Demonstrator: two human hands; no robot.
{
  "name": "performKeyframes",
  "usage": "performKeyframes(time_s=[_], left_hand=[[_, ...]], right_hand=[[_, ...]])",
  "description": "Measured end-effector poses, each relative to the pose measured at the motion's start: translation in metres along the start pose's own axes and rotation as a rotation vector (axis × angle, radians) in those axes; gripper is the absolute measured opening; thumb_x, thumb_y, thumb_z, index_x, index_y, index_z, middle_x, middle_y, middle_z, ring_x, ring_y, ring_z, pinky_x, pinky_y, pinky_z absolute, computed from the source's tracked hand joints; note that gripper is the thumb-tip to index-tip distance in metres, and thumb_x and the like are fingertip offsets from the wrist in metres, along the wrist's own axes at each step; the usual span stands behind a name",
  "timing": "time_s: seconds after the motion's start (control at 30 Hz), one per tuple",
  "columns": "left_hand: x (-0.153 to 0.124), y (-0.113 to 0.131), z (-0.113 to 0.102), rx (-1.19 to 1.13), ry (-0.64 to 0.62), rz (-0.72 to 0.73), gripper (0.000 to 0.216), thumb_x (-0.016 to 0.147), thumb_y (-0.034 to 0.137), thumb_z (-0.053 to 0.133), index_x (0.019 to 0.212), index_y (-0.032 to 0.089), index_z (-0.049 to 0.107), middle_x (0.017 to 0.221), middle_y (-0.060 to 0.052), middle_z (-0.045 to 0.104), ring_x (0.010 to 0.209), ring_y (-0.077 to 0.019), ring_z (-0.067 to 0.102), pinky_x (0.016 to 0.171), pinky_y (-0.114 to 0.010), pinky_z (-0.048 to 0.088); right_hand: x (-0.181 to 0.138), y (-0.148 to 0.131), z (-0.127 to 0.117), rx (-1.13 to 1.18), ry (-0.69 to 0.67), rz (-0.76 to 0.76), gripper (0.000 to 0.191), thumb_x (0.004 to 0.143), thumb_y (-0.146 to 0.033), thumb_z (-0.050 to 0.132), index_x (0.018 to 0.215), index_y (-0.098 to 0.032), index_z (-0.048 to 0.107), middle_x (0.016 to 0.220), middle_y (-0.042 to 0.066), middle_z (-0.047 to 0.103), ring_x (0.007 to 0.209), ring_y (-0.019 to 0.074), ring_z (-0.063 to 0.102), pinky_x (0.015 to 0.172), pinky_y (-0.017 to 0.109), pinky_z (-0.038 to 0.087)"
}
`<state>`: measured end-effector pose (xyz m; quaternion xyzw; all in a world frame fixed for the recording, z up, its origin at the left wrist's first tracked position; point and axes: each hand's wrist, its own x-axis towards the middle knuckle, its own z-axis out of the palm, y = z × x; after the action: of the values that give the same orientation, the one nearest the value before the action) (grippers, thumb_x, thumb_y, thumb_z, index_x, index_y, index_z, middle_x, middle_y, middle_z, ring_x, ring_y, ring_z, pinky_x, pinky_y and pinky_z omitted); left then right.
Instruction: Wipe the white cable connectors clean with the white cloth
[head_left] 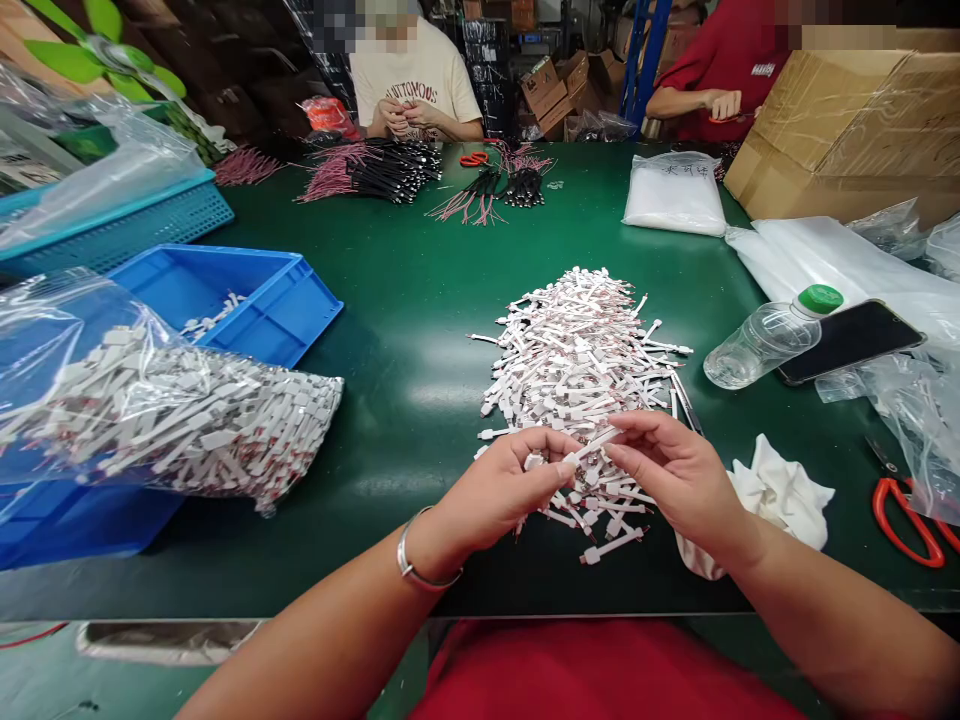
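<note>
This is a workshop, the kind where small electrical parts get handled by the heap. The long green bench [405, 420] here bears a pile [577, 350] of short white cables, and a clear bag [202, 420] stuffed with similar ones leans over blue bins [300, 310]. Across the bench, a person in a cream shirt [416, 80] works by bundled wires [382, 170], and another in red [709, 60] is partly behind a carton [847, 130]. Torn boxes [555, 95] crowd the background beside a blue post [642, 70].
</note>
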<state>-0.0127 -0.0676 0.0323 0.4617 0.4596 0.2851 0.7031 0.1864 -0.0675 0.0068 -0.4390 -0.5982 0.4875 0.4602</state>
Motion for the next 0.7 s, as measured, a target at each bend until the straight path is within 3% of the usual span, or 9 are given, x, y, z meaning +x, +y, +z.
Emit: performKeyframes(time_s=[0.13, 0.33, 0.47, 0.57, 0.7], left_hand=[[-0.001, -0.001, -0.003, 0.001, 0.057, 0.034, 0.034, 0.075, 0.037, 0.070, 0.100, 0.016, 0.063, 0.063, 0.005, 0.051, 0.044, -0.0027, 0.032, 0.041, -0.017, 0.023], [-0.003, 0.002, 0.001, 0.119, 0.167, 0.200, 0.024, 0.075, 0.029, 0.072, 0.095, 0.018, 0.067, 0.078, -0.001, 0.061, 0.057, -0.0070, 0.046, 0.051, -0.019, 0.036], [-0.004, 0.003, 0.002, 0.144, 0.191, 0.184, 0.021, 0.076, 0.033, 0.070, 0.090, 0.017, 0.067, 0.069, 0.001, 0.059, 0.050, -0.0061, 0.043, 0.047, -0.018, 0.034], [-0.003, 0.002, 0.001, 0.061, 0.172, 0.129, 0.026, 0.077, 0.041, 0.068, 0.081, 0.016, 0.063, 0.063, 0.002, 0.055, 0.045, -0.0043, 0.036, 0.042, -0.017, 0.029], [0.002, -0.002, -0.001, -0.104, 0.155, 0.046, 0.034, 0.076, 0.047, 0.067, 0.072, 0.015, 0.056, 0.058, 0.003, 0.050, 0.041, -0.0033, 0.031, 0.037, -0.016, 0.022]], right_hand=[[0.001, -0.002, -0.006, -0.138, 0.024, -0.050, 0.016, 0.083, -0.028, 0.065, 0.099, -0.023, 0.066, 0.089, 0.003, 0.068, 0.081, 0.0167, 0.064, 0.078, 0.033, 0.053], [-0.001, -0.003, -0.006, -0.196, 0.045, -0.104, 0.015, 0.083, -0.027, 0.066, 0.098, -0.023, 0.066, 0.086, 0.002, 0.069, 0.078, 0.0161, 0.063, 0.075, 0.031, 0.053], [0.000, -0.007, -0.007, -0.248, 0.045, -0.112, 0.017, 0.085, -0.029, 0.064, 0.100, -0.024, 0.066, 0.086, 0.002, 0.068, 0.076, 0.0157, 0.062, 0.072, 0.029, 0.051], [0.003, -0.011, -0.009, -0.304, -0.047, -0.061, 0.015, 0.088, -0.032, 0.059, 0.093, -0.021, 0.066, 0.081, 0.002, 0.067, 0.072, 0.0149, 0.060, 0.069, 0.027, 0.048], [0.006, -0.015, -0.009, -0.257, -0.228, 0.063, 0.025, 0.091, -0.036, 0.050, 0.076, -0.018, 0.058, 0.065, -0.001, 0.057, 0.061, 0.0118, 0.050, 0.059, 0.024, 0.044]])
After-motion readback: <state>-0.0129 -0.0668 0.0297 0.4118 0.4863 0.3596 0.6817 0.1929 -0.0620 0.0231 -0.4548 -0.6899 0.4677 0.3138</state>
